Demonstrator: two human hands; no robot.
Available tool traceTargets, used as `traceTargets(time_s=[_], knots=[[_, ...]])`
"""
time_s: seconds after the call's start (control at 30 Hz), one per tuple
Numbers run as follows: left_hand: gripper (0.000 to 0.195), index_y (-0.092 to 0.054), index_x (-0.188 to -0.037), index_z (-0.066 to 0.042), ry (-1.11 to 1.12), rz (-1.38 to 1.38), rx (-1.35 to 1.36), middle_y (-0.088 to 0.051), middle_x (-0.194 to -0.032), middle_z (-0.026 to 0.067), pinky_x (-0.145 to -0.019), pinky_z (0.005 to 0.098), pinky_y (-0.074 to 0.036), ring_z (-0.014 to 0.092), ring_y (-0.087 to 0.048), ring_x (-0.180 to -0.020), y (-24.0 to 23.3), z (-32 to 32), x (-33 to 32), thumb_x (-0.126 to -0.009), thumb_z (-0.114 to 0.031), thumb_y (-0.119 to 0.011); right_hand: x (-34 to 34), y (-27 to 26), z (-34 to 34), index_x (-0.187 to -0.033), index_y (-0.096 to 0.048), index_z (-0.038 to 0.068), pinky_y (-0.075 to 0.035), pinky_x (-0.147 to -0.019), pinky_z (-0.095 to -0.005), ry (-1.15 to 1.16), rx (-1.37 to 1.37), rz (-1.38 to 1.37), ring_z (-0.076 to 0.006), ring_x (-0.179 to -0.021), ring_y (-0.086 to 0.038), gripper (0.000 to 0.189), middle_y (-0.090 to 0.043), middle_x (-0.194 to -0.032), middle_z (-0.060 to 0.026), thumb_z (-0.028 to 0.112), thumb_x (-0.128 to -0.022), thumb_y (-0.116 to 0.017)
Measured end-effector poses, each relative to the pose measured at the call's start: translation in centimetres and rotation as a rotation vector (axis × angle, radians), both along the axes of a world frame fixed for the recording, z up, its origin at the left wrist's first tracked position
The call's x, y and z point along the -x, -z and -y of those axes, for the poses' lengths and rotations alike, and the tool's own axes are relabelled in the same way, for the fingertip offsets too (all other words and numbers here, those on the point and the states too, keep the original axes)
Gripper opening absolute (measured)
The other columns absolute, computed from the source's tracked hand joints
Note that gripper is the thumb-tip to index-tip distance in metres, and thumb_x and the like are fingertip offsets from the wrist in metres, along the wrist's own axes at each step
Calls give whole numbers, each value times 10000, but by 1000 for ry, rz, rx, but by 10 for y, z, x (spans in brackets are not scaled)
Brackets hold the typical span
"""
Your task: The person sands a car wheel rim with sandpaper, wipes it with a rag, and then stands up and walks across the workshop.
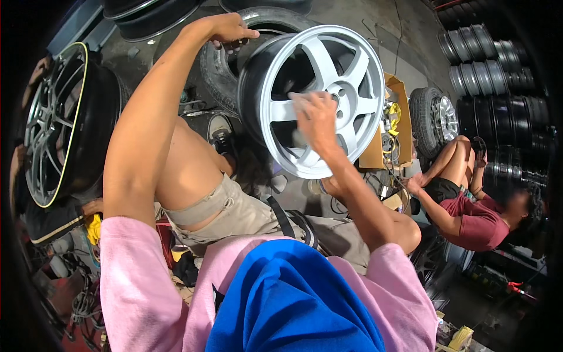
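A white-faced wheel rim [347, 105] with a dark barrel stands tilted in front of me, against a tire [215, 75] lying on the floor. My right hand [314, 119] is over the spokes left of the hub, blurred, its fingers bent; whether it holds something small between fingers and rim cannot be told. My left hand [231, 33] is above the tire, beside the rim's upper left, thumb stretched out and fingers curled under; its palm side is hidden. The rim's lower edge is close to my shoe.
A cardboard box [371, 149] of tools and cords stands right of the rim. A co-worker [475, 211] sits at the right near a mounted wheel [429, 119]. Another person's hands and a dark rim [55, 123] are at the left. Stacked rims [497, 119] line the right side.
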State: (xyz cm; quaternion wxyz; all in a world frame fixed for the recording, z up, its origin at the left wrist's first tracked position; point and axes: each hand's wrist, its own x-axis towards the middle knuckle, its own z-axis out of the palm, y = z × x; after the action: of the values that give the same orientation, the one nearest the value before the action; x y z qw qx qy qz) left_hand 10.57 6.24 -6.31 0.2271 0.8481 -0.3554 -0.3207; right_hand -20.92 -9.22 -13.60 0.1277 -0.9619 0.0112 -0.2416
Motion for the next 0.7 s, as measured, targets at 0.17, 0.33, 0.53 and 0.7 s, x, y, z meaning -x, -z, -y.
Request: traceTargets(time_s=[0.17,0.33,0.53,0.7], knots=[[528,-755,-1001,-45,117,74,17,-715,-768,59,-466,294,-419,145,-662,-617,5,5,7,-974,-559,-637,-9,-11,-12,-1148,-770,131,-431,-888,-408,-147,-54,-99,-251,-1029,-584,276,-685,-1061,-31,98,-880,-715],[540,-761,-992,-13,100,40,71,-688,-755,67,-603,297,-492,143,-645,-681,-13,-13,10,-993,-539,-640,18,-19,42,-1140,-754,110,-445,-858,-435,-76,71,-29,-283,-994,-573,352,-676,-1111,-38,49,-794,-735],[556,-755,-967,-6,111,-12,28,-721,-777,90,-590,308,-516,168,-694,-694,-1,-9,13,-986,-550,-641,2,4,-27,-1189,-715,84,-507,-872,-417,-141,-65,128,-279,-1012,-591,443,-640,-1085,-66,5,-754,-750],[559,-751,-947,20,145,-9,109,-731,-781,119,-623,342,-556,198,-716,-709,-10,-15,35,-992,-527,-644,56,14,56,-1032,-752,102,-478,-877,-429,-32,68,13,-286,-1028,-581,258,-645,-1075,-80,34,-783,-737]])
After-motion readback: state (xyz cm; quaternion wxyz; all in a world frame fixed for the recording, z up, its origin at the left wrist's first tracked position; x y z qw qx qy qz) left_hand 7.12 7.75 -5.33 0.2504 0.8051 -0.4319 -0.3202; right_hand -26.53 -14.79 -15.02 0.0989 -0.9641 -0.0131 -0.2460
